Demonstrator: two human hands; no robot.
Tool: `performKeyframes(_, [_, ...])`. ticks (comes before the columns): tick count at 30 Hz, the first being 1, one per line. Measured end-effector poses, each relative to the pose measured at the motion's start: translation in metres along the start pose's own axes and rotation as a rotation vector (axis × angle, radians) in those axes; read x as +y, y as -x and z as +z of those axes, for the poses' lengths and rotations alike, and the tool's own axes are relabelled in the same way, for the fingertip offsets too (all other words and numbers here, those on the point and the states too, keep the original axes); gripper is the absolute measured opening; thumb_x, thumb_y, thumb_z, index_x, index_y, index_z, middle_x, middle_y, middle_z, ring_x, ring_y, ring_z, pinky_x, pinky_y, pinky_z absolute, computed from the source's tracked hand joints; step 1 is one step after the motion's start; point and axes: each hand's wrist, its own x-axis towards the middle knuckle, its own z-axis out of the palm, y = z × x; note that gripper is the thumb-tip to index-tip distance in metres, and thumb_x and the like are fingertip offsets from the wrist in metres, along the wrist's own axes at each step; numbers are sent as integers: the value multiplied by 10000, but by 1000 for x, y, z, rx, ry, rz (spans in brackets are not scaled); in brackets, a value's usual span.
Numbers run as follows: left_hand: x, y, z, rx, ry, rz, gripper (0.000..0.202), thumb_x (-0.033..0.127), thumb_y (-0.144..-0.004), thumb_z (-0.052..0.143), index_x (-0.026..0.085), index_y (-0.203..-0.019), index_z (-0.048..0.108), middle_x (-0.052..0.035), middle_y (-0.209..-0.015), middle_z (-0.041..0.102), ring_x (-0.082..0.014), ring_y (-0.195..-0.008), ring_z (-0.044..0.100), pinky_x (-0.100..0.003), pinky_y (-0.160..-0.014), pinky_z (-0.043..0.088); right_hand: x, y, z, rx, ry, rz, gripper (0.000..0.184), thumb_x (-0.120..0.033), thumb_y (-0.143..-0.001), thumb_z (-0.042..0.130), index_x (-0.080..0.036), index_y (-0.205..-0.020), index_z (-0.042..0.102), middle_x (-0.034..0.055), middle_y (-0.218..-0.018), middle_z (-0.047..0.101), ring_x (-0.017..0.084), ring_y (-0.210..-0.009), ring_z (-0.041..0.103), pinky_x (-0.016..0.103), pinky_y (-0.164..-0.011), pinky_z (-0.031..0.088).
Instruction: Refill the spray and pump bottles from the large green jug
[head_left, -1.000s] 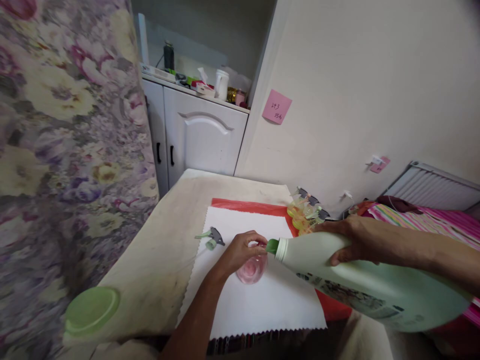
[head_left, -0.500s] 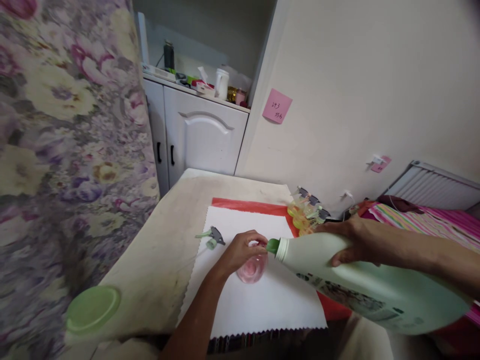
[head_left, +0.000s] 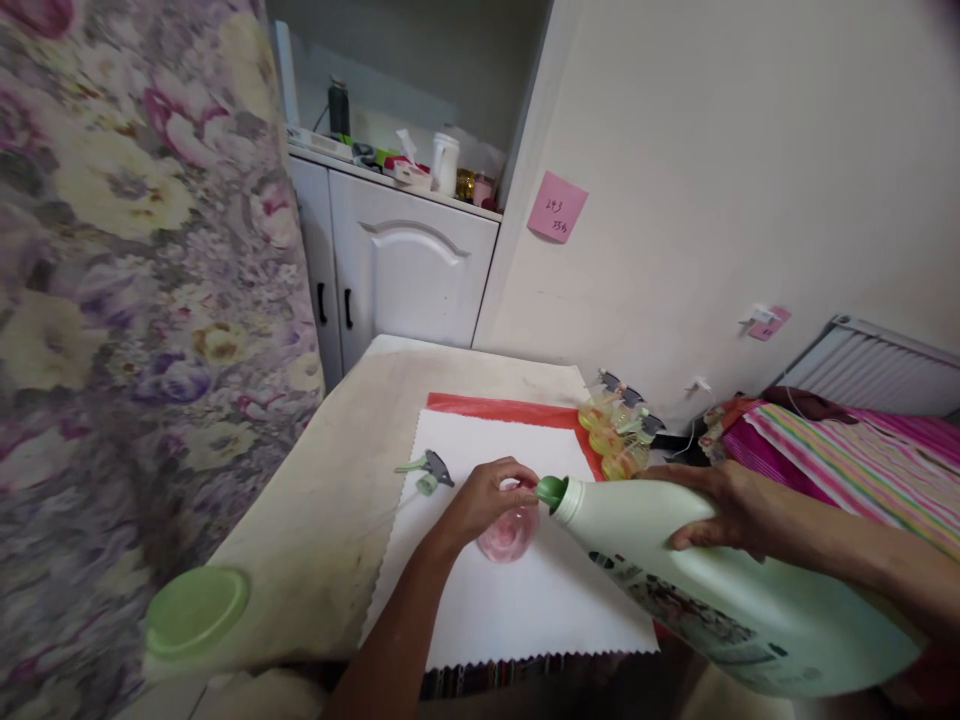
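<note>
My left hand is closed around the neck of a clear pink bottle standing on a white sheet. My right hand grips a large pale green detergent jug, tilted so its green spout sits at the small bottle's mouth. Whether liquid is flowing I cannot make out. A grey and green spray trigger head lies on the sheet to the left of my left hand. Beyond the jug, several yellowish clear spray bottles stand grouped at the table's right edge.
A round green lid rests at the table's near left corner. Red material shows beneath the white sheet. A floral curtain hangs at left, a white cabinet stands behind, and a bed with striped bedding is at right.
The jug's rear end has dropped slightly, with my right hand lower on the right. My left hand stays on the pink bottle. The whole view has shifted a little.
</note>
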Motion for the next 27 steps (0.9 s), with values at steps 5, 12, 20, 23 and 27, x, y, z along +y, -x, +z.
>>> performKeyframes(5, [2, 2, 1, 16, -37, 25, 159, 248, -762, 642, 218, -898, 719, -26, -930, 660, -200, -909, 608, -310, -822, 443, 25, -1, 17, 11, -107, -15, 658, -441, -706, 735, -301, -1317, 537, 1, -770, 721, 104, -402, 529, 186, -340, 386])
performKeyframes(12, [1, 5, 6, 75, -73, 17, 175, 235, -774, 632, 209, -926, 714, -37, -950, 656, -200, -920, 606, -303, -832, 446, 36, 3, 33, 16, -131, -23, 648, -472, -746, 699, -326, -1345, 499, -8, -845, 741, 148, -479, 590, 232, -423, 454])
performKeyframes(20, [4, 7, 6, 87, -99, -34, 200, 254, -783, 637, 209, -964, 708, -47, -970, 655, -205, -943, 604, -307, -867, 440, 54, 14, 43, 232, -362, 16, 641, -450, -743, 693, -312, -1337, 496, 23, -929, 713, 175, -568, 592, 239, -424, 436])
performKeyframes(23, [6, 8, 7, 94, -107, -47, 205, 253, -786, 632, 215, -974, 706, -48, -996, 664, -212, -973, 606, -313, -890, 439, 53, 7, 46, 360, -447, 45, 671, -470, -747, 687, -283, -1347, 453, 13, -855, 674, 136, -511, 503, 225, -395, 386])
performKeyframes(27, [7, 9, 7, 115, -107, -65, 216, 242, -771, 641, 217, -974, 710, -50, -1002, 678, -224, -986, 611, -328, -905, 445, 44, -20, 48, 586, -562, -28, 540, -449, -732, 704, -229, -1202, 555, -2, -844, 625, 112, -527, 447, 234, -459, 404])
